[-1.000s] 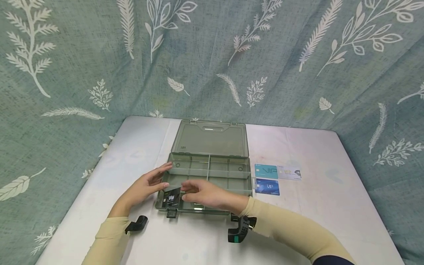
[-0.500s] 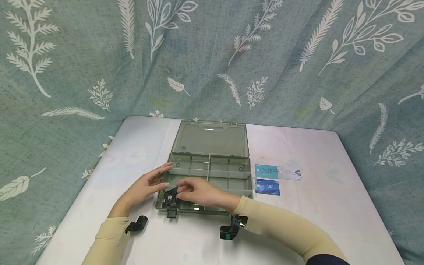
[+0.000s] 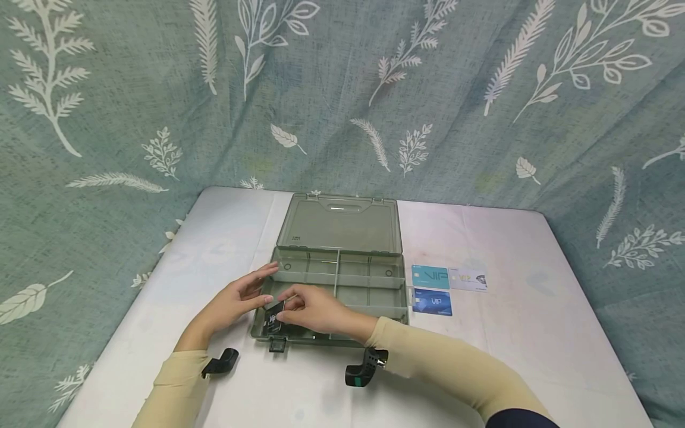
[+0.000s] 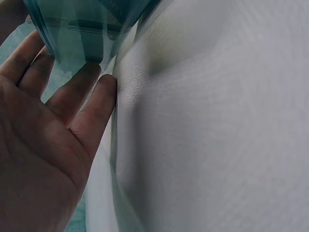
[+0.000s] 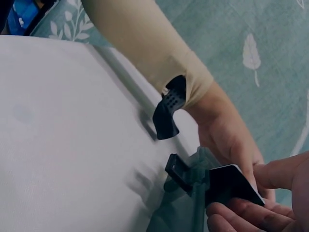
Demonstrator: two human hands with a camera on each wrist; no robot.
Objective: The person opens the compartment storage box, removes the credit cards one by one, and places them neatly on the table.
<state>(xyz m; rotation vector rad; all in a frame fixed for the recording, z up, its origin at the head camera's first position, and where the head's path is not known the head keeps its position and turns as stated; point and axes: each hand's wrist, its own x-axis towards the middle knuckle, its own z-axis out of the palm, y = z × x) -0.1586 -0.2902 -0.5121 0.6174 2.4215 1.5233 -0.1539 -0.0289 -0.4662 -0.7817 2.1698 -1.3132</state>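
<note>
A grey-green clear plastic box [image 3: 369, 295] with compartments lies on the table, its lid folded back. A black "Vip" card [image 3: 272, 320] stands tilted in the front left compartment. My right hand [image 3: 316, 309] pinches the card's right edge; in the right wrist view the thumb and fingers close about the black card [image 5: 231, 182]. My left hand [image 3: 235, 306] rests its fingertips along the box's left side. Seen from the left wrist, the fingers of the left hand [image 4: 43, 125] are extended against the clear wall.
Right of the box lie a teal VIP card [image 3: 430, 276], a whitish VIP card [image 3: 468, 279] and a blue VIP card [image 3: 431, 302], flat on the white table [image 3: 508, 345]. The lid [image 3: 342, 223] lies behind the box. A leaf-patterned curtain [image 3: 321, 119] surrounds the table.
My right hand has moved left to the black card and taken its right edge. The card has shifted left and tilted up more steeply. My left hand stays still.
</note>
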